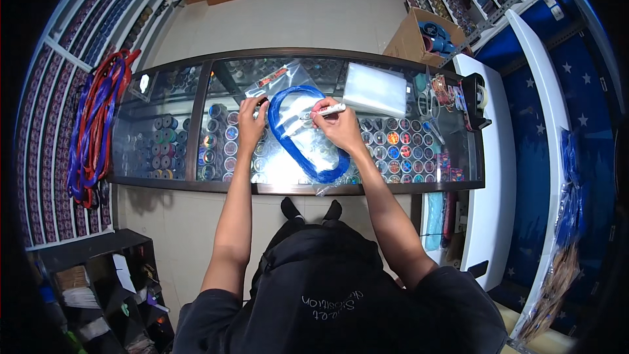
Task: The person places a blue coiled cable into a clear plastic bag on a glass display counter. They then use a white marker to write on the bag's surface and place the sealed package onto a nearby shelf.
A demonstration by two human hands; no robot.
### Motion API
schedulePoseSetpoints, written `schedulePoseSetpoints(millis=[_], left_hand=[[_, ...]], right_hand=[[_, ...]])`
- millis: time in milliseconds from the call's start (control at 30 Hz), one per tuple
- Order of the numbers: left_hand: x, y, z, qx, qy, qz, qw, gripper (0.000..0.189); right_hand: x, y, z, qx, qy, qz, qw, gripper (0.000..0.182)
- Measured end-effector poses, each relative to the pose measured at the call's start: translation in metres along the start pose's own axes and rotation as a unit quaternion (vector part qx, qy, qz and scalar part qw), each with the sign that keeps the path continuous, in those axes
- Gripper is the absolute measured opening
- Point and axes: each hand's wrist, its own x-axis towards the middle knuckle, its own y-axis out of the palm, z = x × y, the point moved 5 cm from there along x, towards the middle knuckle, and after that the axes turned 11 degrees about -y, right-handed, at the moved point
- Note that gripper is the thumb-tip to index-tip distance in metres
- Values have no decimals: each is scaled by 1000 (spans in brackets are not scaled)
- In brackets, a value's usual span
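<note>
A white marker pen [334,110] is in my right hand [336,123], tilted above a hank of blue thread [279,125]. The hank forms a long loop inside a clear plastic bag [307,73] with a printed strip near its far end. My left hand [252,120] is at the left side of the bag. Its thumb and fingers pinch a small dark piece [263,102], which looks like a pen cap. Where the marker's tip meets the bag is too small to make out. All of this lies on a glass-topped display counter [314,190].
A stack of clear plastic bags [375,89], scissors [427,104] and a tape dispenser [475,101] occupy the counter's right part. Red and purple hanks [100,123] hang over its left end. Round containers [393,151] show beneath the glass. A cardboard box [410,39] stands beyond.
</note>
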Motion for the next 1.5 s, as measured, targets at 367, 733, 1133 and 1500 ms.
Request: schedulePoseSetpoints(millis=[367,733,1133,1500], left_hand=[[0,-1,-7,-3,-3,7,1000,15],[-1,-2,-9,-15,1,9,1000,15],[0,-1,-7,-13,-9,15,1000,15],[0,-1,-7,-12,1,6,1000,15]], right_hand=[[3,9,13,-113,-75,-15,991,7],[6,14,14,-137,-95,9,986,7],[2,16,10,-137,-80,45,986,10],[1,6,10,-163,-79,29,983,9]])
